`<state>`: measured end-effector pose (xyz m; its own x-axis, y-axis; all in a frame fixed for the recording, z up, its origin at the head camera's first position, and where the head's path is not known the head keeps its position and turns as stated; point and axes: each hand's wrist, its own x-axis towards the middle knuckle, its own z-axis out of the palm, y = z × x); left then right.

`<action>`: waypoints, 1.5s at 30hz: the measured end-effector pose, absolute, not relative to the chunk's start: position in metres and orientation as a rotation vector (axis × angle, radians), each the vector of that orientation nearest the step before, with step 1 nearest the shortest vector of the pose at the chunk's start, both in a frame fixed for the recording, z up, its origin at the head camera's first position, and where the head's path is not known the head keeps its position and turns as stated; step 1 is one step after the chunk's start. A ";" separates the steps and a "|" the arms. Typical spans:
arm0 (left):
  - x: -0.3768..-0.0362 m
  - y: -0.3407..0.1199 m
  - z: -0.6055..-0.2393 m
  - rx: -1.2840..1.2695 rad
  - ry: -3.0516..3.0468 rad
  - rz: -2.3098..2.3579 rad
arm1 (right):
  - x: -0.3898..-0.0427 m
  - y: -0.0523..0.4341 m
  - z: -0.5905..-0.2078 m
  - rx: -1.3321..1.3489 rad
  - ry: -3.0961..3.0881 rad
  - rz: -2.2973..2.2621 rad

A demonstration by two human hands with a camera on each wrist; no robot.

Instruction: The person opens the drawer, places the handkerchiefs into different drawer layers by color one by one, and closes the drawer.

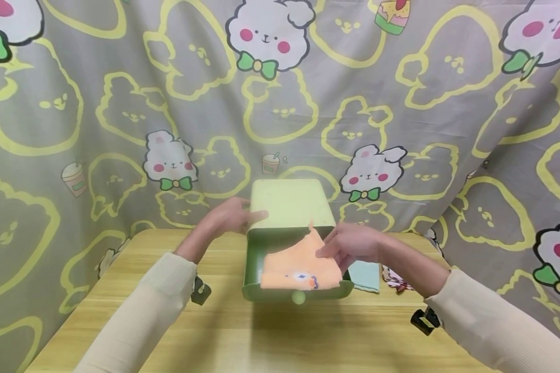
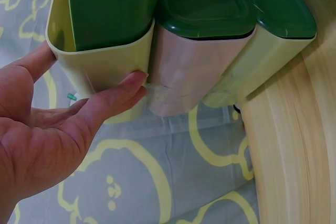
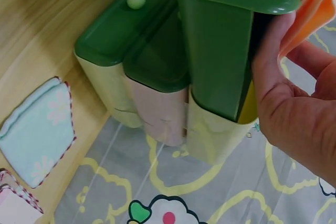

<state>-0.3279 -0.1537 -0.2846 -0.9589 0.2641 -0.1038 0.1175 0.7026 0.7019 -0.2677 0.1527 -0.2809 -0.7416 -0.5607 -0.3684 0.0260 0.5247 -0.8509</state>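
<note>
A: Where is the drawer unit (image 1: 289,217)?
B: On the bench (image 1: 280,331), top drawer (image 1: 298,290) pulled out; left hand (image 1: 231,216) lies open-fingered against its side.

A: And the orange cloth (image 1: 301,264)?
B: In that drawer, pinched by right hand (image 1: 350,246). Probably soft and light; take it at a corner.

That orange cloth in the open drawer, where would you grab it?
By the raised back corner of the orange cloth, coming from above on the right, where the right hand pinches it now. That corner stands clear of the drawer; the rest lies flat between its walls, probably harder to pinch.
</note>
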 end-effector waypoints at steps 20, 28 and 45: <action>-0.326 -0.153 -0.284 0.290 2.703 1.112 | -0.275 0.137 -0.303 -0.267 2.344 -1.455; -0.328 -0.153 -0.285 0.288 2.701 1.114 | -0.272 0.127 -0.304 -0.270 2.515 -1.397; -0.328 -0.153 -0.286 0.283 2.646 1.202 | -0.267 0.127 -0.303 -0.488 2.833 -1.035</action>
<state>-0.3278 -0.1527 -0.2864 -0.9570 0.2641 -0.1203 0.0832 0.6468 0.7581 -0.2673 0.1269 -0.3029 -0.9454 -0.3247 0.0282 -0.2664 0.7199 -0.6409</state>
